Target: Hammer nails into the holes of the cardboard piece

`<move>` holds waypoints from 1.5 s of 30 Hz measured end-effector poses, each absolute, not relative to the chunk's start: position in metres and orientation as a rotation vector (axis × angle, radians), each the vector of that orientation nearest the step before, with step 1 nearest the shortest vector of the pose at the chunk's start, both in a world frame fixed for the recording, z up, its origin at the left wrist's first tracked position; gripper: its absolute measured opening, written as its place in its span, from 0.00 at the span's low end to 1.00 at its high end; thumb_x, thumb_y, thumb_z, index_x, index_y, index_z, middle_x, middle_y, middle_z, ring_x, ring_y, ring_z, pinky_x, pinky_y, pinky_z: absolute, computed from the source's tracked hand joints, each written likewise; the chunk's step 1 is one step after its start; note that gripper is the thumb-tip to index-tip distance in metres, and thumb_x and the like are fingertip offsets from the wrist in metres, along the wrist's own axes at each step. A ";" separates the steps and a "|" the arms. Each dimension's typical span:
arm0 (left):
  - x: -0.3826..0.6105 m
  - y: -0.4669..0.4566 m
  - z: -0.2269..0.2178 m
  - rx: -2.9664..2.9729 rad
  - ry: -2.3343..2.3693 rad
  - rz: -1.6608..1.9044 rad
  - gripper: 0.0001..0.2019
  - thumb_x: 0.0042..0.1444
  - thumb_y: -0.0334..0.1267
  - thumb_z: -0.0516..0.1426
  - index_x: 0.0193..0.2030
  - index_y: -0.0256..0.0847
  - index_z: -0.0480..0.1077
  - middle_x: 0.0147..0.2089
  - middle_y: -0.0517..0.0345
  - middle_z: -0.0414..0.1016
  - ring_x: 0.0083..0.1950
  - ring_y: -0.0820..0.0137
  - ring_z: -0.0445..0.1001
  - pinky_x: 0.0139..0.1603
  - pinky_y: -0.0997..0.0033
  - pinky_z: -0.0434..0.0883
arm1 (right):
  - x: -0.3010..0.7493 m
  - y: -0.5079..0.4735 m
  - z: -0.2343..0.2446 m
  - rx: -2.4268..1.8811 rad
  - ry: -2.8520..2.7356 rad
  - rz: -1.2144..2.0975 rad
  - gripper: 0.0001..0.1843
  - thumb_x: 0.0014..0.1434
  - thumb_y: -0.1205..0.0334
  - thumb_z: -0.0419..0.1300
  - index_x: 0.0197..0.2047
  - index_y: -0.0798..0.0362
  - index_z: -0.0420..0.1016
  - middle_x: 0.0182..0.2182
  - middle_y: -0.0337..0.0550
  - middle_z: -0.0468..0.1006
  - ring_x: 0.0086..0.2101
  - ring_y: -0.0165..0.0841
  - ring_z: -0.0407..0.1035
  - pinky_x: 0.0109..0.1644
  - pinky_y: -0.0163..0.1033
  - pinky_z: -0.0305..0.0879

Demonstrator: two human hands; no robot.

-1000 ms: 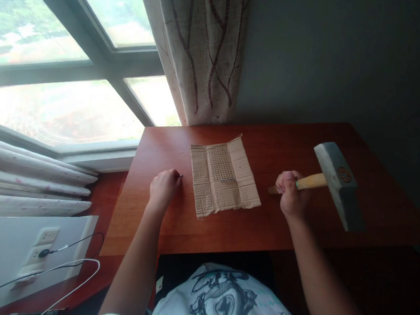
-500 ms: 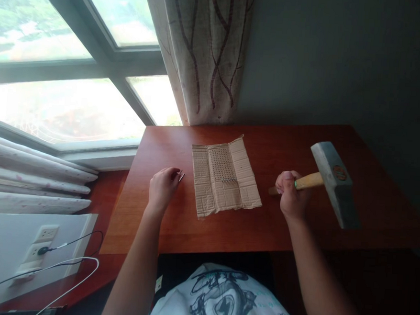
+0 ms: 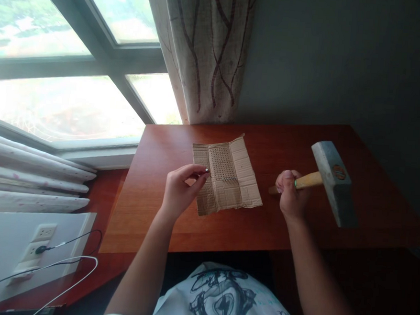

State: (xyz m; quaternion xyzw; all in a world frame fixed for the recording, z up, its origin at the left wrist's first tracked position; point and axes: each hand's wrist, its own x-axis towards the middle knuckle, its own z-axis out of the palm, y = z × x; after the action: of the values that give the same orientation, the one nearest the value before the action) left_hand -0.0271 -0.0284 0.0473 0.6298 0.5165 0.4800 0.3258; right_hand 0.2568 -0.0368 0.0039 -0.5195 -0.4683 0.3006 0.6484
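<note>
My right hand is wrapped round the wooden handle of a hammer, whose big grey metal head is raised over the right of the table. Thumb and forefinger of my left hand pinch a nail; only its small shiny end shows. That hand hovers at the left edge of a creased cardboard sheet. A grid of dark dots covers the sheet's middle panel. Along the grid's near edge stands a row of several thin nails.
The reddish-brown wooden table lies under everything, its front edge close to my body. On the left are a window, a curtain and a wall socket with a plugged-in cable. Another curtain hangs behind the table.
My left hand has moved right, from the bare table to the cardboard's left edge, with the nail in its fingers. My right hand and the hammer have hardly moved.
</note>
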 end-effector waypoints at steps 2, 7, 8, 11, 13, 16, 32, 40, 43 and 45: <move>-0.020 -0.027 0.045 1.755 1.376 1.211 0.08 0.56 0.41 0.64 0.38 0.39 0.80 0.37 0.53 0.83 0.32 0.70 0.79 0.34 0.74 0.78 | 0.257 -0.037 0.004 -1.189 -1.070 0.678 0.28 0.65 0.44 0.58 0.21 0.49 0.54 0.16 0.32 0.55 0.17 0.25 0.51 0.18 0.34 0.47; -0.007 -0.030 0.039 1.898 1.455 1.122 0.05 0.59 0.38 0.61 0.38 0.42 0.80 0.35 0.56 0.83 0.31 0.72 0.79 0.34 0.75 0.76 | 0.259 -0.037 0.002 -1.170 -1.058 0.673 0.27 0.65 0.45 0.58 0.21 0.49 0.55 0.16 0.32 0.55 0.18 0.25 0.51 0.19 0.35 0.46; -0.005 -0.031 0.038 1.906 1.475 1.115 0.05 0.59 0.38 0.61 0.37 0.42 0.79 0.35 0.57 0.83 0.31 0.72 0.79 0.34 0.75 0.76 | 0.259 -0.037 0.002 -1.164 -1.053 0.670 0.27 0.65 0.45 0.58 0.21 0.49 0.54 0.16 0.32 0.55 0.18 0.25 0.51 0.20 0.35 0.46; -0.003 -0.032 0.035 1.944 1.506 1.098 0.05 0.59 0.37 0.61 0.37 0.42 0.79 0.35 0.57 0.83 0.30 0.73 0.78 0.34 0.75 0.75 | 0.262 -0.036 0.001 -1.159 -1.041 0.655 0.27 0.65 0.46 0.58 0.21 0.49 0.54 0.16 0.32 0.55 0.18 0.26 0.51 0.20 0.36 0.46; -0.002 -0.032 0.033 1.975 1.517 1.079 0.05 0.59 0.37 0.60 0.38 0.42 0.79 0.36 0.57 0.83 0.31 0.72 0.78 0.35 0.75 0.75 | 0.263 -0.036 0.001 -1.161 -1.033 0.642 0.27 0.65 0.45 0.58 0.21 0.49 0.54 0.16 0.32 0.55 0.18 0.26 0.52 0.21 0.36 0.47; -0.003 -0.031 0.030 1.989 1.538 1.061 0.05 0.60 0.37 0.60 0.38 0.42 0.79 0.37 0.56 0.83 0.33 0.71 0.79 0.36 0.74 0.75 | 0.264 -0.035 0.000 -1.170 -1.020 0.614 0.27 0.65 0.44 0.57 0.21 0.49 0.54 0.16 0.32 0.54 0.18 0.26 0.52 0.21 0.36 0.47; -0.001 -0.032 0.030 1.989 1.540 1.062 0.06 0.60 0.38 0.60 0.39 0.43 0.79 0.38 0.57 0.84 0.33 0.71 0.79 0.38 0.73 0.76 | 0.264 -0.036 0.000 -1.166 -1.037 0.643 0.28 0.65 0.43 0.57 0.21 0.49 0.53 0.16 0.32 0.55 0.18 0.26 0.51 0.20 0.36 0.47; -0.001 -0.031 0.027 1.990 1.532 1.069 0.05 0.60 0.37 0.60 0.39 0.43 0.78 0.38 0.57 0.83 0.33 0.71 0.79 0.38 0.73 0.75 | 0.265 -0.035 0.000 -1.174 -1.038 0.628 0.28 0.65 0.42 0.57 0.21 0.48 0.53 0.16 0.32 0.54 0.18 0.26 0.51 0.20 0.37 0.46; 0.000 -0.030 0.025 1.996 1.532 1.042 0.06 0.60 0.37 0.59 0.39 0.43 0.78 0.38 0.57 0.83 0.34 0.71 0.79 0.39 0.72 0.75 | 0.265 -0.036 0.001 -1.178 -1.049 0.619 0.28 0.65 0.42 0.57 0.21 0.48 0.53 0.16 0.32 0.54 0.18 0.27 0.52 0.20 0.37 0.47; 0.000 -0.030 0.023 2.016 1.534 1.033 0.05 0.61 0.37 0.59 0.39 0.43 0.78 0.38 0.58 0.83 0.35 0.71 0.80 0.39 0.72 0.75 | 0.264 -0.036 0.002 -1.179 -1.052 0.619 0.28 0.65 0.42 0.57 0.21 0.48 0.53 0.16 0.32 0.54 0.18 0.27 0.51 0.20 0.36 0.47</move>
State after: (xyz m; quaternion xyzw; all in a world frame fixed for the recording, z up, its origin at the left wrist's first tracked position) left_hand 0.0005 -0.0302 0.0233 0.7218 0.5493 0.3697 0.2016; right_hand 0.2642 -0.0361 0.0017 -0.5214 -0.4652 0.2736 0.6609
